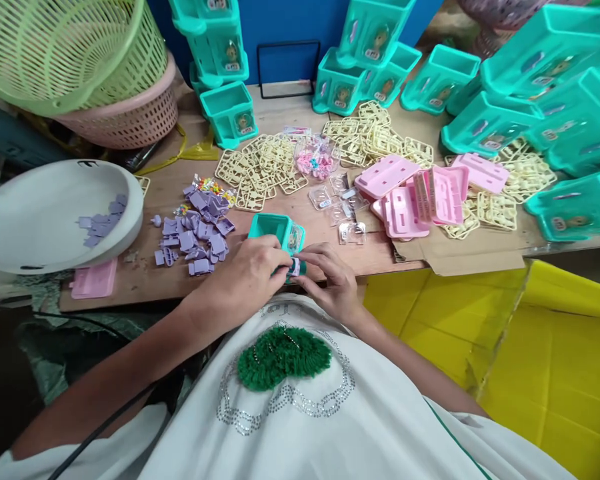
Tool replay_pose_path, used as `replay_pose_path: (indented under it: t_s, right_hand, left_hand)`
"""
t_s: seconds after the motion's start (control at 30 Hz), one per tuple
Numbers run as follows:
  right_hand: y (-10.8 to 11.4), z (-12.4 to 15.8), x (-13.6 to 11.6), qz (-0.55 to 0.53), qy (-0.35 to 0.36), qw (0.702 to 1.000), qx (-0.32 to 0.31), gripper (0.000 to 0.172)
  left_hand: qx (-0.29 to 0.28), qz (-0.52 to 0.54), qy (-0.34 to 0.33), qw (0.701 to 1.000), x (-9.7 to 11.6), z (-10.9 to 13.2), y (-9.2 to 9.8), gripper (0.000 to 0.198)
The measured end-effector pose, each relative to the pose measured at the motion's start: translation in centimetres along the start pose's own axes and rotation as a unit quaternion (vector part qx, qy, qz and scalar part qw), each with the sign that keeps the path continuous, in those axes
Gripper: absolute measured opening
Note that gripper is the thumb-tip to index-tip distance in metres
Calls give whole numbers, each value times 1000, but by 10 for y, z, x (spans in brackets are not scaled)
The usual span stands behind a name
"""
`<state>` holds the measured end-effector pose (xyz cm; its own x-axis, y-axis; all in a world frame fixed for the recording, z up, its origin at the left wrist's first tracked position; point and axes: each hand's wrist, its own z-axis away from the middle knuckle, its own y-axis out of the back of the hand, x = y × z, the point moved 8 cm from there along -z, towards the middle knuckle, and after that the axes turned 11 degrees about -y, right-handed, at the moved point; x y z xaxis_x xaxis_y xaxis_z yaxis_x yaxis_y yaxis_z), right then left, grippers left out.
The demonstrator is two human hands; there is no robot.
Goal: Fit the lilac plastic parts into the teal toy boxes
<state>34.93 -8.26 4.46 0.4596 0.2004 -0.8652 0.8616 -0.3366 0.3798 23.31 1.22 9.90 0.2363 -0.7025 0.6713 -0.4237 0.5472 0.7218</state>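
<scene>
A small teal plastic box (pixel 270 228) with an open top and a clear bubble window sits at the table's near edge, in front of my body. My left hand (pixel 263 267) is closed at its near end, thumb and fingers pinched together. From the other side, my right hand (pixel 330 277) curls its fingers and thumb around the same end. Between the fingertips shows a small pale-purple and dark green piece (pixel 295 267), mostly hidden. Left of the box lies a pile of purple plastic parts (pixel 200 230). Clear plastic pieces (pixel 337 200) lie beyond my right hand.
Teal boxes (pixel 495 123) stand stacked at the back and right. Cream plastic frames (pixel 265 163) and pink plates (pixel 425 197) are heaped on the table. A white bowl (pixel 35 220) with purple parts and stacked baskets (pixel 120 123) stand left. Yellow sheeting (pixel 555 373) lies below right.
</scene>
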Motion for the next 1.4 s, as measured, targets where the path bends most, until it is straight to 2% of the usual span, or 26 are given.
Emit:
replay_pose_path:
  t_s: [0.07, 0.2, 0.27, 0.37, 0.43, 0.57, 0.7, 0.83, 0.93, 1.1, 1.27, 1.33, 1.4]
  right_hand:
    - [0, -1, -5, -5, 3, 1000, 0, 29]
    - [0, -4, -15, -13, 49, 999, 1, 33]
    - [-1, -6, -18, -13, 76, 997, -5, 33]
    - [-2, -9, -17, -15, 86, 996, -11, 34]
    - [-3, -11, -16, -19, 82, 996, -11, 34]
    - [-5, -12, -14, -32, 77, 997, -1, 34]
    - [-5, -15, -12, -61, 76, 995, 23, 33]
    - [-10, -18, -17, -47, 124, 991, -4, 38]
    - [-10, -21, -17, -43, 134, 990, -24, 40]
    - [-8, -23, -16, -38, 111, 993, -7, 38]
    - [-12, -23, -17, -41, 111, 993, -6, 27]
    - [-7, -27, -15, -68, 113, 991, -33, 27]
    - [1, -36, -14, -64, 119, 988, -74, 40]
  left_hand:
    - [9, 50, 15, 999, 0, 2, 9, 15]
    - [56, 130, 95, 985, -8, 10, 21, 17]
    - [57, 132, 115, 983, -10, 12, 22, 18]
    - [62, 120, 115, 984, -11, 13, 21, 10]
    - [86, 106, 108, 985, -11, 15, 22, 4]
    - [143, 85, 114, 979, -14, 23, 24, 6]
    - [178, 78, 139, 971, -17, 31, 23, 6]
    - [223, 115, 172, 953, -25, 37, 21, 6]
    - [248, 136, 190, 940, -30, 40, 19, 9]
    - [255, 203, 201, 924, -27, 46, 9, 13]
    - [283, 253, 215, 900, -27, 61, 1, 21]
    - [266, 274, 207, 901, -32, 62, 1, 19]
    - [212, 297, 189, 912, -41, 55, 0, 20]
